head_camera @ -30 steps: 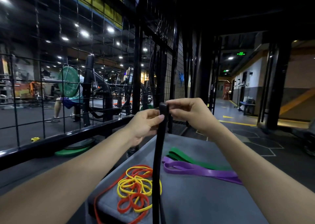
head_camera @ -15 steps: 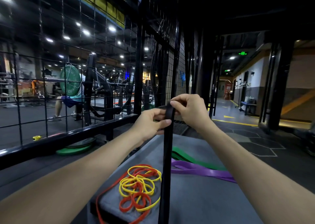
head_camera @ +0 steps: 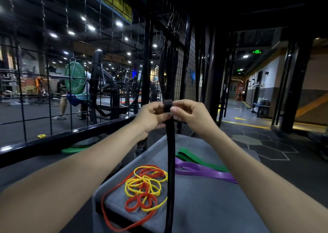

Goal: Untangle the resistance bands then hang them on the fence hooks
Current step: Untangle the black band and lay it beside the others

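Note:
Both hands hold the top loop of a wide black resistance band (head_camera: 170,161) in front of the black wire fence (head_camera: 99,59). My left hand (head_camera: 152,114) pinches it from the left and my right hand (head_camera: 190,114) pinches it from the right. The band hangs straight down past the grey padded box (head_camera: 213,202). On the box lie a tangled yellow band (head_camera: 142,183) and orange band (head_camera: 131,204), a purple band (head_camera: 204,170) and a green band (head_camera: 197,157). Metal hooks (head_camera: 171,20) show high on the fence.
Other dark bands (head_camera: 162,69) hang on the fence behind my hands. Beyond the fence a person sits at a weight machine with a green plate (head_camera: 75,76). A green disc (head_camera: 74,150) lies by the fence base. A corridor opens to the right.
My hands have lifted the black band's top end higher and a little to the right, toward the fence. The grip has shifted so both hands pinch the loop's top.

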Demonstrator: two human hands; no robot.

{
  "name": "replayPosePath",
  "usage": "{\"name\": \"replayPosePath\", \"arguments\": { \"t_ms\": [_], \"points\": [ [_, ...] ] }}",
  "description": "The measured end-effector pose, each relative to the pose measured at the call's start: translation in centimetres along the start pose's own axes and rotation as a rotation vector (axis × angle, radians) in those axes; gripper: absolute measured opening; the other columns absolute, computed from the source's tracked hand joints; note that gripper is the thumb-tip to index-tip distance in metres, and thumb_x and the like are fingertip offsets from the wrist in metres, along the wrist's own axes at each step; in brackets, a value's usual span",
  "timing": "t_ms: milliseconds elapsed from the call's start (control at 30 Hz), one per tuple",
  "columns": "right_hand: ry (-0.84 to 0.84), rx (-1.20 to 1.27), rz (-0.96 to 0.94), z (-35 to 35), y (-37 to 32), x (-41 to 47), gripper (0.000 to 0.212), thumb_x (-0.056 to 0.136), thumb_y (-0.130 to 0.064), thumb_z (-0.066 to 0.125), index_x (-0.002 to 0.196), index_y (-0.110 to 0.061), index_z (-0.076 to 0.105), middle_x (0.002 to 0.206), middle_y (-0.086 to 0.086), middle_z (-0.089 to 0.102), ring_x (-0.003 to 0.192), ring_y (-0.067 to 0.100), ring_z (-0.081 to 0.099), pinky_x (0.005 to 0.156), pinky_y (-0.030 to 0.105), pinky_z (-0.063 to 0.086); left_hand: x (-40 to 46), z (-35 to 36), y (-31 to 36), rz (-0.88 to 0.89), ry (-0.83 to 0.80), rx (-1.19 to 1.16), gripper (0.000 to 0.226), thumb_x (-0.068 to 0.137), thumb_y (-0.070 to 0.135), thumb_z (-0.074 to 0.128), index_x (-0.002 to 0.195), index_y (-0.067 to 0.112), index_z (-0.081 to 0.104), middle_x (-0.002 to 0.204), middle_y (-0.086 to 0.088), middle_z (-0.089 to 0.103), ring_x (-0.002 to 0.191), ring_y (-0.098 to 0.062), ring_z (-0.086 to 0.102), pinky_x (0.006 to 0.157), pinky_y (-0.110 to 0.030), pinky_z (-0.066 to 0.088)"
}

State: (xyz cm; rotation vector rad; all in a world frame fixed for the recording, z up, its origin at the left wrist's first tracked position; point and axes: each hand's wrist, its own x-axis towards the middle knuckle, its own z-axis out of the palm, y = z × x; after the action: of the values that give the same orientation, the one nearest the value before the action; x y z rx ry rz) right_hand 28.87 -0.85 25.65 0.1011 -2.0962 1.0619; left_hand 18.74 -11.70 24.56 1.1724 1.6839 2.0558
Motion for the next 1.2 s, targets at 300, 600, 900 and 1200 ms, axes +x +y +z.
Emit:
{"name": "replayPosePath", "arguments": {
  "t_ms": [300, 600, 900, 1200],
  "points": [
    [-0.114, -0.024, 0.171, 1.9, 2.6, -1.1, 0.027, 0.084, -0.009, 0.065, 0.111, -0.011, 0.06, 0.096, -0.001, 0.066, 0.091, 0.013, 0.062, 0.079, 0.017, 0.051, 1.5, -0.8, 1.1, 0.017, 0.089, -0.075, 0.019, 0.083, 0.003, 0.065, 0.099, 0.01, 0.058, 0.088, 0.0, 0.063, 0.084, -0.011, 0.065, 0.067, -0.021, 0.058],
    [-0.228, -0.08, 0.341, 2.3, 6.0, -2.4, 0.014, 0.089, 0.002, 0.049, 0.096, -0.007, 0.056, 0.084, 0.005, 0.057, 0.08, 0.019, 0.061, 0.079, 0.028, 0.05, 1.9, -2.3, 0.9, -0.03, 0.205, -0.24, 0.014, 0.085, 0.0, 0.061, 0.092, 0.011, 0.057, 0.093, -0.002, 0.063, 0.088, -0.014, 0.064, 0.072, -0.028, 0.055],
    [-0.274, -0.071, 0.37, 1.9, 6.3, -2.4, 0.018, 0.097, -0.001, 0.038, 0.109, -0.004, 0.051, 0.084, 0.006, 0.06, 0.08, 0.013, 0.061, 0.069, 0.014, 0.05, 2.0, -2.8, 0.7, -0.034, 0.251, -0.441, 0.014, 0.086, -0.001, 0.06, 0.089, 0.013, 0.057, 0.094, -0.003, 0.065, 0.088, -0.015, 0.066, 0.059, -0.023, 0.057],
    [-0.13, -0.416, 0.382, 0.9, 8.1, -2.3, 0.01, 0.098, -0.013, 0.037, 0.093, -0.009, 0.045, 0.066, 0.0, 0.044, 0.061, 0.017, 0.045, 0.063, 0.035, 0.046, 1.6, -4.7, -1.4, -0.113, 0.421, -0.574, 0.018, 0.09, -0.001, 0.054, 0.105, 0.008, 0.057, 0.096, -0.005, 0.064, 0.09, -0.016, 0.063, 0.095, -0.035, 0.05]
  ]
}}
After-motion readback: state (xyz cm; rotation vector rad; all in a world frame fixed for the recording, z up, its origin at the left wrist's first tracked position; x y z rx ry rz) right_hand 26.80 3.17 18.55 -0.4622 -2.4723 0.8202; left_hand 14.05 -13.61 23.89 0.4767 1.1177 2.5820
